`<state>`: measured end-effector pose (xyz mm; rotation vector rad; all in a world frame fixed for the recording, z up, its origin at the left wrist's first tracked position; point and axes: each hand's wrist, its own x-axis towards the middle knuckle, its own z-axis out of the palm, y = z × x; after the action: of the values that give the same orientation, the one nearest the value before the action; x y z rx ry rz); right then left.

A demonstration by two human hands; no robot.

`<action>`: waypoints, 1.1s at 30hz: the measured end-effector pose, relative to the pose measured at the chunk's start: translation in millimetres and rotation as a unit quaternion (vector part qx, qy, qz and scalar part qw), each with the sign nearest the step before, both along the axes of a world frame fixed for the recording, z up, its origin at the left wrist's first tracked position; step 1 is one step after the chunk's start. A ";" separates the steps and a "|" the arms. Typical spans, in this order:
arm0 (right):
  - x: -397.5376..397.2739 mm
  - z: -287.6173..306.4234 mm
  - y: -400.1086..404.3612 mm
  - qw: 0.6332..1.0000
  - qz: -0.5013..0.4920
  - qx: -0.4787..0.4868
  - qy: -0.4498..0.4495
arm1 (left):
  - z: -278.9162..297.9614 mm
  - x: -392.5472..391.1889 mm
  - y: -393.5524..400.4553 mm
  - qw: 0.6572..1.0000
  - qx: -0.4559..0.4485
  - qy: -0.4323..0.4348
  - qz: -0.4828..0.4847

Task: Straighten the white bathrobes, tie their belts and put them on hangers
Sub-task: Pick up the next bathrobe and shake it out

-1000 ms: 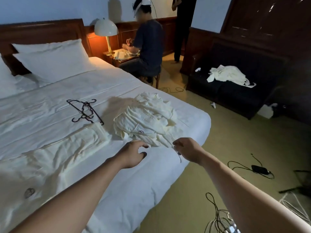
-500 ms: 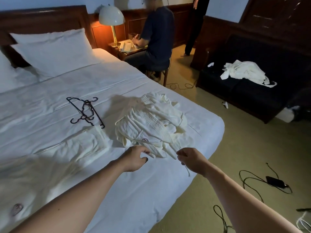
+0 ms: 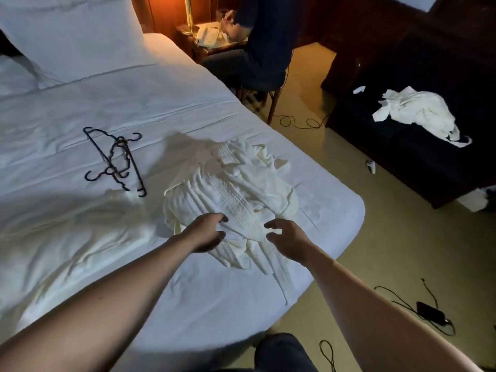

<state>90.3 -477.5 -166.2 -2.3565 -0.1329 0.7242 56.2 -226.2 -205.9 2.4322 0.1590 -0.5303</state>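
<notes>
1. Both hands are over the crumpled white bathrobe (image 3: 230, 189), which lies heaped on the near right part of the bed (image 3: 134, 277), close to its rounded corner.
2. The left hand (image 3: 208, 232) sits on the heap's near left edge, fingers curled forward onto the cloth. Whether it has pinched a fold yet, I cannot tell.
3. The right hand (image 3: 288, 238) hovers at the near right edge, fingers and thumb spread and bent, nothing in them.
4. Here is the relation that matters: the robe's bulk lies beyond both hands, and a ribbed band (image 3: 236, 200) runs through the heap from far to near, ending between them. A narrow strip (image 3: 279, 267), maybe the belt, trails nearer still, toward the mattress edge.
5. The left hand looks closer to the cloth; the right has a short gap left to cover.
6. My read: both hands take the near edge and draw it apart to open the heap out flat.
7. The black hangers (image 3: 115, 159) lie tangled on the sheet to the far left of the heap, apart from it.
8. A second white robe (image 3: 418, 111) lies bunched on the dark sofa (image 3: 402, 157) across the floor, far right, untouched.
</notes>
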 end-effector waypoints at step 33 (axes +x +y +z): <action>6.1 46.8 10.9 0.918 -0.297 0.093 -0.247 | 233.7 -2.9 -39.3 0.927 -0.370 -0.054 0.030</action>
<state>96.4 -466.6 -119.4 -2.1693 0.2799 -0.1750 53.3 -265.5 27.8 1.7032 -0.0181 -0.3402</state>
